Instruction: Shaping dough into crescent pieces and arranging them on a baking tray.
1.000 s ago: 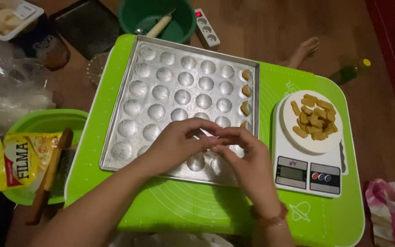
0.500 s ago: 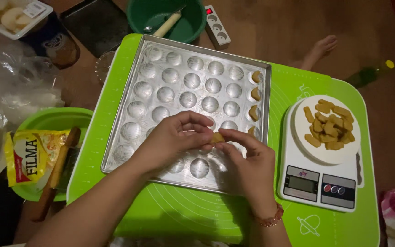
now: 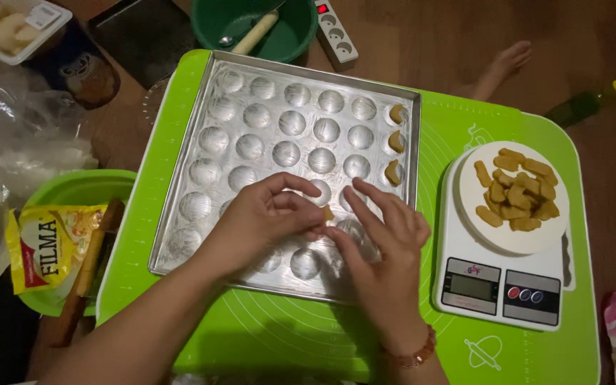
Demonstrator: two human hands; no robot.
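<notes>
A silver baking tray (image 3: 201, 114) with round moulds lies on a green silicone mat (image 3: 479, 128). My left hand (image 3: 262, 217) and my right hand (image 3: 383, 246) meet over the tray's near middle, pinching a small piece of yellow dough (image 3: 328, 212) between the fingertips. Three shaped dough pieces (image 3: 395, 141) sit in moulds along the tray's right edge. To the right, a white kitchen scale (image 3: 504, 285) carries a plate of several dough sticks (image 3: 515, 189).
A green bowl (image 3: 290, 36) with a wooden-handled tool stands behind the tray, a power strip (image 3: 335, 32) beside it. At left are a green basin (image 3: 73, 189), a yellow packet (image 3: 40, 246) and clear plastic bags (image 3: 30, 142). A bare foot (image 3: 504, 64) and a bottle (image 3: 586, 103) lie at right.
My hands have stayed together over the tray, working the dough piece between the fingers. The view has shifted slightly, so the tray and scale sit lower and further right.
</notes>
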